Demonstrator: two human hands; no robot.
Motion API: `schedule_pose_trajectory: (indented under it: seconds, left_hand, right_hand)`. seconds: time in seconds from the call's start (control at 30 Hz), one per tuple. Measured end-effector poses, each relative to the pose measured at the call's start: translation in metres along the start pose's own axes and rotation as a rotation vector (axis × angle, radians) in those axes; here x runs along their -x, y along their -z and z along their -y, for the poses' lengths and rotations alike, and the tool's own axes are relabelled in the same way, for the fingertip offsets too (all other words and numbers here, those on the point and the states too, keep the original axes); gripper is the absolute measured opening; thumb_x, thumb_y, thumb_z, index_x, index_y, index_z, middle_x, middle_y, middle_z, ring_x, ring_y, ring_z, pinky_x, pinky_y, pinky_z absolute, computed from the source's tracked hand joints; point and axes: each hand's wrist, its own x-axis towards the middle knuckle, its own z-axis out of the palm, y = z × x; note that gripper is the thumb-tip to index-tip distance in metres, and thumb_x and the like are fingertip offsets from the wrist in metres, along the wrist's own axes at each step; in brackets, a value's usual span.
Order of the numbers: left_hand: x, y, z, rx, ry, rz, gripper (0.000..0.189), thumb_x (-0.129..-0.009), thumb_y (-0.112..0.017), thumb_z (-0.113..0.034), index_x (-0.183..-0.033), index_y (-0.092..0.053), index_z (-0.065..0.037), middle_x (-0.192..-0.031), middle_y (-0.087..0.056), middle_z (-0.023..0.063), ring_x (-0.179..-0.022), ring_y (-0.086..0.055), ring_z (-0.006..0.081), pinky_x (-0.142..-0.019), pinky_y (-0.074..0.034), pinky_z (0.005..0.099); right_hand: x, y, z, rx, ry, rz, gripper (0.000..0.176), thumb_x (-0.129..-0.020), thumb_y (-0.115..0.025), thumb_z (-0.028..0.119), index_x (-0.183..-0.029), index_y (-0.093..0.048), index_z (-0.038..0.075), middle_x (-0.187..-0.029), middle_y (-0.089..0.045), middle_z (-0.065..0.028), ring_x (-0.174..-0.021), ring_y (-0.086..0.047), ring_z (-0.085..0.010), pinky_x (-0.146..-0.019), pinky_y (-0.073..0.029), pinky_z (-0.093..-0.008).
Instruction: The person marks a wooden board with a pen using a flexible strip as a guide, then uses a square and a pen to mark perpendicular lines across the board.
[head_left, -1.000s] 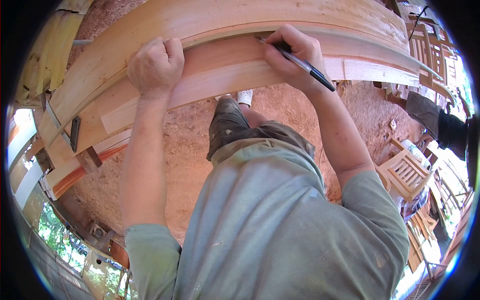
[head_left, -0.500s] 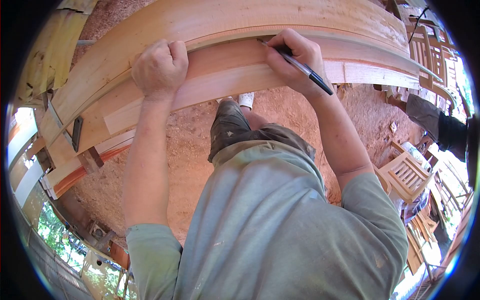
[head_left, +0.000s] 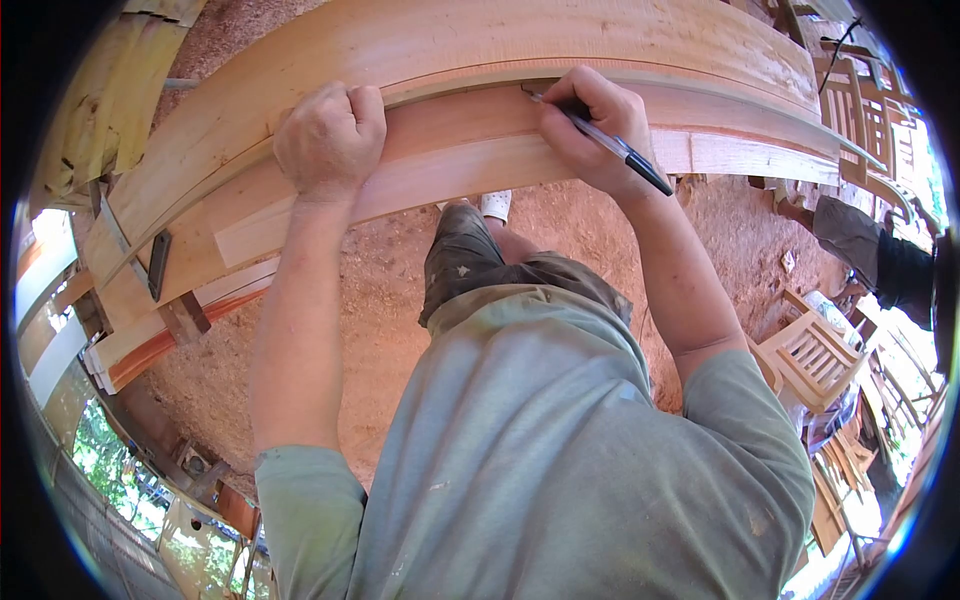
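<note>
My right hand [head_left: 600, 125] is closed around a pen [head_left: 633, 158] with a clear barrel and a black grip. Its tip end is at the edge of a long thin wooden strip [head_left: 450, 90], which lies curved along a wide pale board [head_left: 440, 40]. Over the strip, further left, my left hand [head_left: 330, 140] is closed in a fist, and the strip comes out on both sides of it. Its fingertips are hidden from above. Below the strip shows a reddish wood face [head_left: 460, 120]. A try square [head_left: 157, 265] rests at the board's left end.
Reddish dirt ground [head_left: 380, 300] lies below the boards. Yellowish planks [head_left: 110, 95] stand at upper left. Wooden chair parts [head_left: 812, 360] and offcuts lie at the right. Another person's leg [head_left: 845, 235] shows at the right edge.
The view has shifted slightly, so the boards and both hands sit a little further right and lower. Both hands keep their grip, and the pen remains near the strip.
</note>
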Motion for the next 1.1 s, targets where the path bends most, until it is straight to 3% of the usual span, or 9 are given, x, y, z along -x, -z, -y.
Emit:
schedule_pose_trajectory:
  seconds: [0.07, 0.13, 0.17, 0.23, 0.43, 0.5, 0.63, 1.1]
  left_hand:
    - [0.000, 0.001, -0.001, 0.008, -0.005, -0.001, 0.035, -0.088, -0.053, -0.027, -0.061, -0.061, -0.008, -0.066, -0.065, 0.0160, -0.060, -0.064, 0.0382, -0.057, -0.051, 0.0485]
    - [-0.001, 0.001, -0.001, 0.011, -0.005, -0.010, 0.035, -0.088, -0.053, -0.027, -0.060, -0.061, -0.008, -0.066, -0.065, 0.0159, -0.060, -0.064, 0.0384, -0.057, -0.051, 0.0487]
    - [0.000, -0.002, 0.000, 0.017, -0.016, -0.021, 0.035, -0.088, -0.053, -0.027, -0.060, -0.061, -0.008, -0.067, -0.065, 0.0158, -0.061, -0.064, 0.0385, -0.058, -0.051, 0.0486]
    - [0.000, -0.002, 0.001, 0.017, -0.020, -0.036, 0.035, -0.088, -0.054, -0.027, -0.060, -0.061, -0.008, -0.067, -0.065, 0.0156, -0.061, -0.064, 0.0386, -0.058, -0.051, 0.0485]
    - [-0.001, 0.000, -0.003, 0.038, -0.059, -0.089, 0.031, -0.082, -0.060, -0.023, -0.055, -0.059, -0.008, -0.060, -0.063, 0.0151, -0.055, -0.063, 0.0359, -0.054, -0.052, 0.0453]
    - [0.000, 0.003, -0.004, 0.053, 0.003, 0.006, 0.033, -0.089, -0.054, -0.027, -0.063, -0.062, -0.007, -0.069, -0.066, 0.0148, -0.064, -0.065, 0.0386, -0.062, -0.052, 0.0487]
    - [0.000, 0.003, -0.005, 0.058, 0.012, 0.001, 0.033, -0.089, -0.054, -0.027, -0.063, -0.061, -0.007, -0.069, -0.066, 0.0149, -0.065, -0.065, 0.0386, -0.062, -0.052, 0.0489]
    - [-0.001, 0.004, -0.006, 0.062, -0.012, -0.012, 0.032, -0.086, -0.056, -0.025, -0.060, -0.059, -0.008, -0.066, -0.065, 0.0143, -0.060, -0.064, 0.0370, -0.058, -0.052, 0.0472]
  right_hand:
    - [0.002, -0.001, 0.003, -0.004, -0.007, 0.005, 0.009, -0.084, -0.070, 0.007, -0.089, -0.066, 0.000, -0.070, -0.063, -0.0085, -0.064, -0.057, -0.0125, -0.062, -0.049, -0.0276]
    - [0.005, -0.007, 0.004, 0.062, 0.065, -0.073, 0.010, -0.082, -0.070, 0.008, -0.086, -0.065, 0.001, -0.073, -0.066, -0.0157, -0.064, -0.066, -0.0264, -0.062, -0.052, -0.0344]
    - [0.007, -0.010, 0.006, 0.060, 0.073, -0.071, 0.010, -0.082, -0.070, 0.008, -0.086, -0.065, 0.001, -0.073, -0.066, -0.0157, -0.064, -0.066, -0.0264, -0.062, -0.052, -0.0344]
    - [0.008, -0.014, 0.011, -0.193, -0.101, -0.003, 0.010, -0.083, -0.070, 0.008, -0.087, -0.065, 0.001, -0.072, -0.065, -0.0149, -0.063, -0.065, -0.0247, -0.061, -0.052, -0.0335]
    - [-0.007, -0.030, 0.020, -0.127, 0.001, 0.040, 0.009, -0.084, -0.069, 0.008, -0.089, -0.065, 0.001, -0.072, -0.065, -0.0148, -0.064, -0.066, -0.0262, -0.062, -0.053, -0.0341]
    - [-0.008, -0.032, 0.020, -0.089, 0.039, 0.041, 0.009, -0.084, -0.069, 0.007, -0.089, -0.065, 0.001, -0.073, -0.066, -0.0151, -0.065, -0.067, -0.0275, -0.062, -0.053, -0.0348]
    - [-0.008, -0.034, 0.018, -0.035, 0.099, 0.036, 0.008, -0.082, -0.068, 0.007, -0.088, -0.065, 0.002, -0.074, -0.066, -0.0163, -0.067, -0.068, -0.0309, -0.063, -0.054, -0.0372]
    - [-0.008, -0.034, 0.018, 0.005, 0.088, 0.036, 0.010, -0.081, -0.069, 0.008, -0.088, -0.065, 0.002, -0.075, -0.066, -0.0185, -0.071, -0.068, -0.0361, -0.065, -0.054, -0.0400]
